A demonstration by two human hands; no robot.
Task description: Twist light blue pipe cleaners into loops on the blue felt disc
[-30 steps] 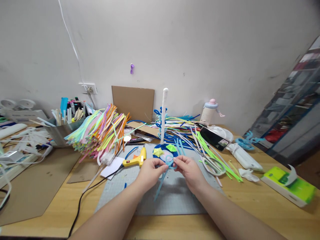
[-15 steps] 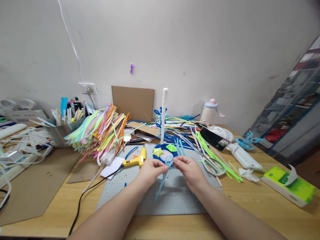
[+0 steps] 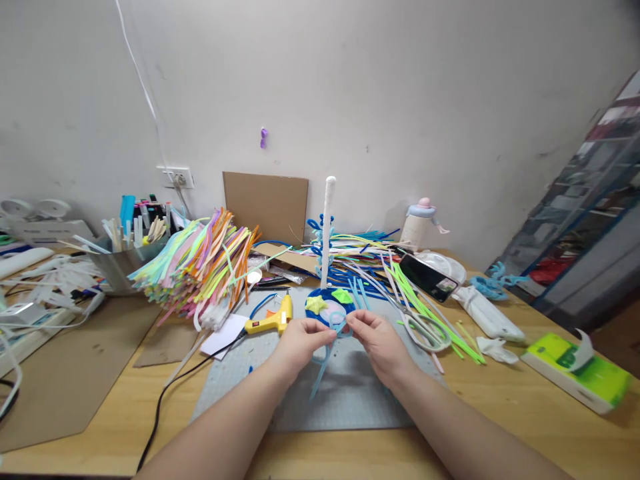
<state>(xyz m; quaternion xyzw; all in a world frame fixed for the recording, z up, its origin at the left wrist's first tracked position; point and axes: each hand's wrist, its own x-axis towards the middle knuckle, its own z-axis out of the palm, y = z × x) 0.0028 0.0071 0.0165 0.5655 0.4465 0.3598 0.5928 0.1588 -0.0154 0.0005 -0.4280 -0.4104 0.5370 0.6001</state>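
Light blue pipe cleaners [image 3: 320, 375], bent into loops with loose ends hanging down, are pinched between my two hands. My left hand [image 3: 306, 341] grips them from the left, thumb and fingertips pressed together. From the right, my right hand [image 3: 376, 337] pinches the same piece close by. Just behind the fingers stands a craft piece with a round dark blue base [image 3: 313, 293], a yellow star [image 3: 316, 305] and a green star [image 3: 342, 295] on it. A white fuzzy post [image 3: 327, 230] rises from it, with blue curls [image 3: 318, 247] along its side.
A grey cutting mat [image 3: 345, 407] lies beneath my hands. To the left are a yellow glue gun [image 3: 273, 321] with a black cord and a bundle of colourful pipe cleaners [image 3: 200, 267]. Scissors [image 3: 425, 332], a phone [image 3: 427, 277] and a green tissue pack [image 3: 580, 370] lie right.
Almost nothing differs. Both hands keep their pinch on the light blue pipe cleaners, with only a very slight shift of the fingers.
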